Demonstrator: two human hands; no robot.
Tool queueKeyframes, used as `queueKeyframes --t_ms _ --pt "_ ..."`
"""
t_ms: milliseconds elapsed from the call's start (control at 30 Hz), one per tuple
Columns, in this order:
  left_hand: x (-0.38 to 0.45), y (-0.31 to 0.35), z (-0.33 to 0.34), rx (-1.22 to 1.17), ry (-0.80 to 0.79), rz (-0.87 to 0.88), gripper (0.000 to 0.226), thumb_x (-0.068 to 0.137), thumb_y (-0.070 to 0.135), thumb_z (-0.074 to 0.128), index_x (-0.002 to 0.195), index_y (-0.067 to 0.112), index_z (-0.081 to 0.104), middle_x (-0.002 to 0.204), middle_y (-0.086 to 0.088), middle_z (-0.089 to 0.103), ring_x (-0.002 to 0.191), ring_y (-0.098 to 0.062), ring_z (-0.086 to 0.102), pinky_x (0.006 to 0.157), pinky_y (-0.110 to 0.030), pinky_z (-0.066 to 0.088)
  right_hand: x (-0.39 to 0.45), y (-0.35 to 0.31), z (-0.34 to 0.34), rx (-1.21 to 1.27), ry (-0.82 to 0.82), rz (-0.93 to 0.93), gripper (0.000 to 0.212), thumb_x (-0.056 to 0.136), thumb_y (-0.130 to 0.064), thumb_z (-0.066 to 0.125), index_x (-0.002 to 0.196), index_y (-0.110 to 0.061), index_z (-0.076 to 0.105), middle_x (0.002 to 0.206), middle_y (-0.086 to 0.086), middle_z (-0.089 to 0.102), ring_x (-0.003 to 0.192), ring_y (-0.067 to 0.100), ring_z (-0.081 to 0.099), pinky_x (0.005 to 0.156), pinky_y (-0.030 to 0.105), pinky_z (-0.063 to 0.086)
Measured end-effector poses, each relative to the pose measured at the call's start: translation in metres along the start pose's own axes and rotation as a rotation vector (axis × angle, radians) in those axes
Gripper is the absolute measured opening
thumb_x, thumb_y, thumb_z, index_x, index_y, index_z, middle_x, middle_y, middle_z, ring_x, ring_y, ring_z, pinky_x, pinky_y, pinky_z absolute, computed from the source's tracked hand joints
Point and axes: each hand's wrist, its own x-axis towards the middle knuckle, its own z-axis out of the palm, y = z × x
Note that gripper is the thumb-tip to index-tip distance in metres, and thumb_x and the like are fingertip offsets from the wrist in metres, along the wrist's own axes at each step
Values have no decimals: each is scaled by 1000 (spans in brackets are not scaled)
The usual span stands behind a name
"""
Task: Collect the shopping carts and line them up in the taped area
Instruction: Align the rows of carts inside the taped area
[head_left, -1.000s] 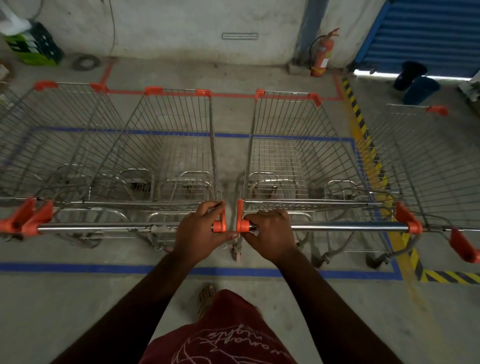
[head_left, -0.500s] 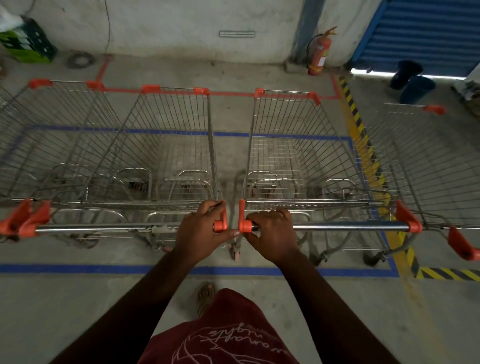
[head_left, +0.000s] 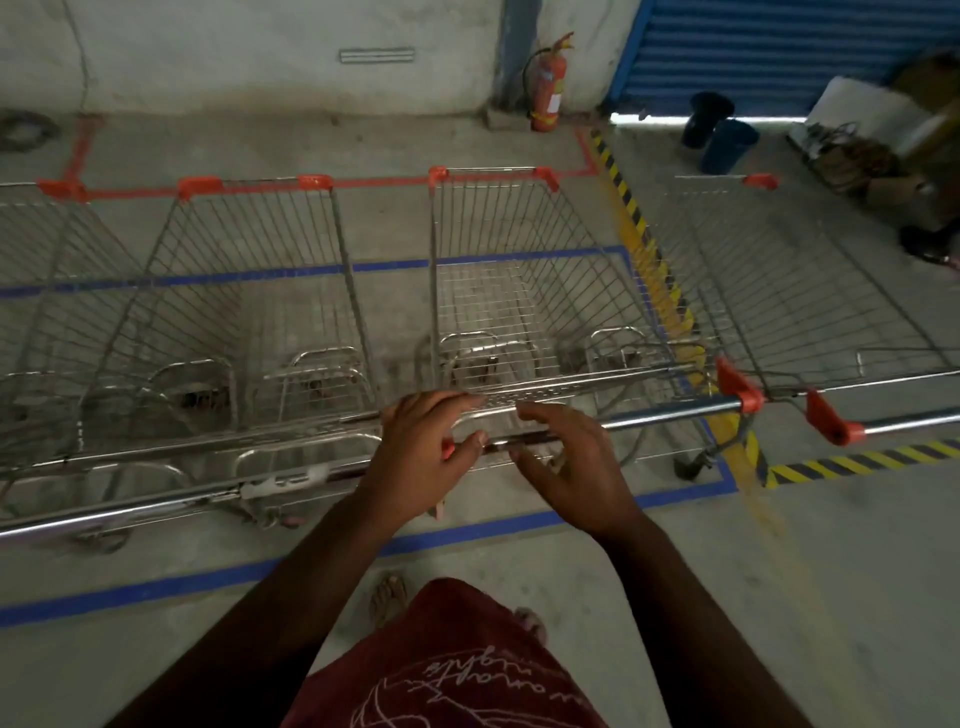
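Note:
Several wire shopping carts with orange corner caps stand side by side, facing the far wall. The middle-left cart and middle-right cart sit inside the blue tape rectangle. A far-left cart is cut off by the frame edge. The rightmost cart stands beyond the blue line, past the yellow-black tape. My left hand curls over the orange end of the middle-left cart's handle. My right hand hovers with spread fingers just above the middle-right cart's handle, holding nothing.
A red tape line runs behind the carts. A fire extinguisher stands at the wall beside a blue roller shutter. Two dark buckets and a heap of clutter lie at the back right. Bare concrete floor lies behind me.
My right hand has let go of the middle-right cart's handle and opened above it. The left hand stays at the handle end. The view has swung to the right and tilted.

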Motion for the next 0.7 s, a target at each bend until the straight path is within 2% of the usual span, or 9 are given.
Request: queueKeyframes --t_ms 67,100,167,200,300,433,633,700 --pt "10 24 9 -10 -11 35 40 94 37 71 132 25 68 130 5 68 119 -12 55 101 -24 26 -8 8 -22 37 47 26 40 91 -32 74 129 -21 69 124 -15 67 116 -5 58 100 16 44" --pt "15 35 16 -26 -22 54 39 94 32 73 132 24 69 128 4 70 119 -11 56 100 -20 27 -13 14 -34 58 50 38 35 93 -29 75 126 -21 70 123 -15 68 115 -5 60 98 15 45" --pt "22 57 35 -73 -56 77 38 94 32 70 131 25 69 125 6 72 118 -12 63 105 -24 38 -26 32 -57 88 21 65 28 96 -28 74 123 -24 71 119 -16 69 110 2 65 92 17 48" --pt "25 69 48 -94 -68 80 37 94 33 69 130 25 69 124 8 72 118 -12 65 107 -31 44 -34 42 -71 90 12 83 26 96 -29 74 122 -26 71 117 -18 69 107 4 66 88 19 50" --pt "35 112 94 -115 -73 85 36 94 34 68 129 23 70 123 9 72 116 -13 67 100 -44 52 -62 79 -118 115 5 124 23 97 -30 71 120 -27 72 114 -20 70 106 6 67 86 21 52" --pt "49 179 156 -176 -81 76 32 94 30 72 125 21 71 120 10 73 113 -10 69 98 -43 54 -94 128 -185 120 35 148 21 99 -30 69 119 -26 73 116 -20 71 107 5 68 87 20 52" --pt "77 255 209 -191 -115 82 38 92 39 64 124 20 71 118 8 73 111 -10 68 99 -39 54 -99 180 -249 100 121 223 15 99 -27 69 113 -27 75 111 -19 74 103 3 69 84 18 52" --pt "92 266 224 -187 -131 69 38 91 38 63 125 21 70 120 7 73 111 -11 68 99 -39 54 -79 187 -255 75 98 216 15 96 -23 71 110 -24 75 105 -13 75 95 5 70 91 9 45"
